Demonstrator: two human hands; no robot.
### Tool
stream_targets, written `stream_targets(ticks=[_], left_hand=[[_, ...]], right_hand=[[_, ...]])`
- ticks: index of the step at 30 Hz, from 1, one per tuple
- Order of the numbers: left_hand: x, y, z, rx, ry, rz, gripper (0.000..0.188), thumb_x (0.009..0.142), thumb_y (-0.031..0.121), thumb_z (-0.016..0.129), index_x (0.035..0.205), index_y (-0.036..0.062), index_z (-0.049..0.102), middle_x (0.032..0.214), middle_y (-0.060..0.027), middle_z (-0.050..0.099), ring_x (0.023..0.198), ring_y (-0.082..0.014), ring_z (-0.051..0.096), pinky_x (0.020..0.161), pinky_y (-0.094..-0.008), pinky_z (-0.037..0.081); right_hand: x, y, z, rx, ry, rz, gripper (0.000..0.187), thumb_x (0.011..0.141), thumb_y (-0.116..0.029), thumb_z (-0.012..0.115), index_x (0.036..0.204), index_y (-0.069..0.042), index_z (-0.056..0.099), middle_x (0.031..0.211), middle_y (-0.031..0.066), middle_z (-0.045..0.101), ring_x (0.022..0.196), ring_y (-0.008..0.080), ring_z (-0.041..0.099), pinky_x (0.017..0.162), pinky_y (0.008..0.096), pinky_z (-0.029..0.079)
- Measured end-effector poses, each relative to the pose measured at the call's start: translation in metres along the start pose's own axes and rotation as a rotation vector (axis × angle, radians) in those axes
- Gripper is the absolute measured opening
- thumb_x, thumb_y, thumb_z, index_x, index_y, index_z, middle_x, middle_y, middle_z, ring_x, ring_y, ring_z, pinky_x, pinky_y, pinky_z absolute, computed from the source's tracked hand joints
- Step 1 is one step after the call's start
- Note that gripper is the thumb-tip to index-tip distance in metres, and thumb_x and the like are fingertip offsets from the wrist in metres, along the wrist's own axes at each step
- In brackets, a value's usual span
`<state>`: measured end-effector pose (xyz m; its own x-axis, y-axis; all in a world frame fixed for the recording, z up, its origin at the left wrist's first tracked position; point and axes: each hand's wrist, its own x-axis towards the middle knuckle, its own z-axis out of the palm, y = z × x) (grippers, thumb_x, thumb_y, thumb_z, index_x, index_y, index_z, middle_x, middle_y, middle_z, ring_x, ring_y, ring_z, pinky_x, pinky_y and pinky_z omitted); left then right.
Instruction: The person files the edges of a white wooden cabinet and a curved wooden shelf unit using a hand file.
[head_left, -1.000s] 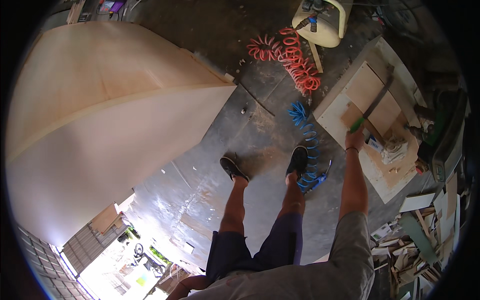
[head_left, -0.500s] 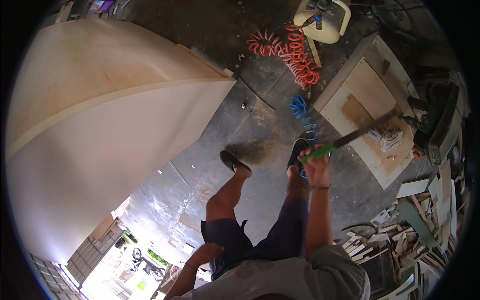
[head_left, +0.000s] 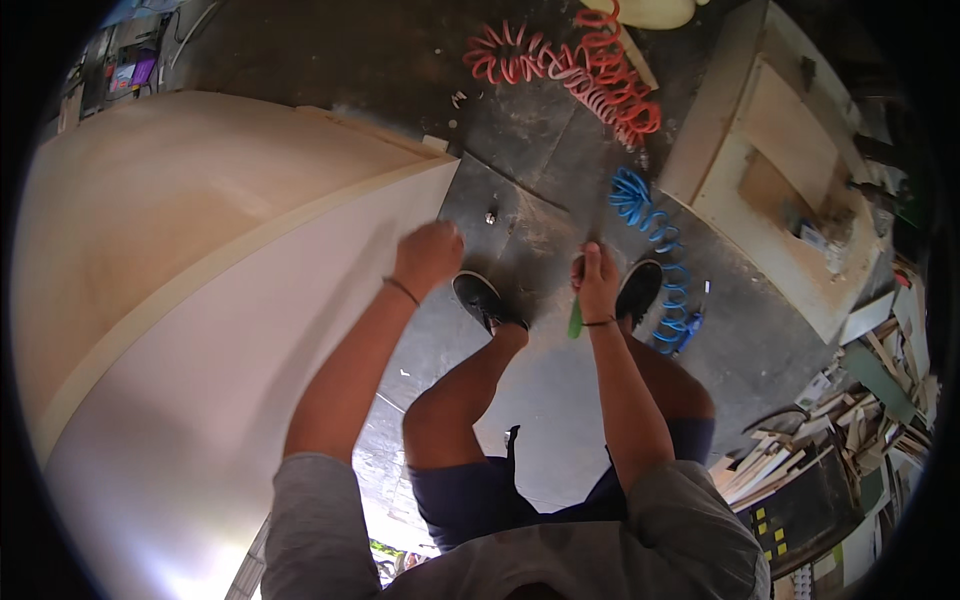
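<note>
My right hand [head_left: 597, 283] is closed around the green handle [head_left: 575, 319] of a file, in front of my body between my feet. The handle's end sticks out below the fist, while the blade is smeared and hard to make out beyond it. My left hand [head_left: 430, 255] is raised by the corner of a large pale cabinet-like box [head_left: 300, 260]. Its fingers are curled into a fist, seen from the back, and anything inside them is hidden. Whether this hand touches the box I cannot tell.
Coiled red hose [head_left: 610, 90] and blue hose [head_left: 640, 205] lie on the grey floor ahead. A dusty wooden box [head_left: 770, 170] stands at the right, with a heap of wood offcuts [head_left: 830, 430] nearer to me. A cream tank [head_left: 650, 12] shows at the top edge.
My right hand has swung left and inward with the file, from beside the wooden box. My left hand has risen from my hip to the large box's corner. The view has shifted too.
</note>
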<state>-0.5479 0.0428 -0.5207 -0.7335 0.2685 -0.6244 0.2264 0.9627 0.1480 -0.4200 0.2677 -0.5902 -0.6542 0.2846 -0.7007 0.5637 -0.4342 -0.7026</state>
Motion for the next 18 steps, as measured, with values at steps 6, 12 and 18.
stream_targets(ticks=[6, 12, 18], left_hand=[[0.150, -0.025, 0.044, 0.385, 0.180, 0.065, 0.026, 0.083, 0.028, 0.051, 0.084, 0.0053, 0.063, 0.084, -0.0142, 0.063, 0.082, -0.0314, 0.062, 0.072, -0.0421, 0.049], [0.268, -0.107, 0.079, 0.569, -0.180, -0.140, 0.025, 0.081, 0.019, 0.051, 0.093, 0.0041, 0.066, 0.104, -0.0163, 0.062, 0.098, -0.0323, 0.059, 0.079, -0.0420, 0.048], [0.267, -0.104, 0.104, 0.682, -0.557, -0.064, 0.029, 0.078, 0.010, 0.048, 0.101, 0.0018, 0.064, 0.110, -0.0178, 0.060, 0.104, -0.0331, 0.057, 0.082, -0.0433, 0.046]], right_hand=[[0.091, 0.145, 0.049, -0.186, -0.198, 0.126, 0.038, 0.092, -0.040, 0.042, 0.080, -0.005, 0.049, 0.053, 0.0038, 0.049, 0.044, 0.0142, 0.050, 0.042, 0.0282, 0.039], [0.121, 0.217, 0.099, -0.163, -0.376, 0.169, 0.040, 0.093, -0.040, 0.040, 0.079, -0.004, 0.050, 0.058, 0.0119, 0.053, 0.056, 0.0278, 0.056, 0.055, 0.0382, 0.043], [0.140, 0.257, 0.096, -0.315, -0.414, 0.045, 0.040, 0.093, -0.040, 0.037, 0.081, -0.003, 0.050, 0.068, 0.0183, 0.056, 0.068, 0.0375, 0.056, 0.063, 0.0435, 0.043]])
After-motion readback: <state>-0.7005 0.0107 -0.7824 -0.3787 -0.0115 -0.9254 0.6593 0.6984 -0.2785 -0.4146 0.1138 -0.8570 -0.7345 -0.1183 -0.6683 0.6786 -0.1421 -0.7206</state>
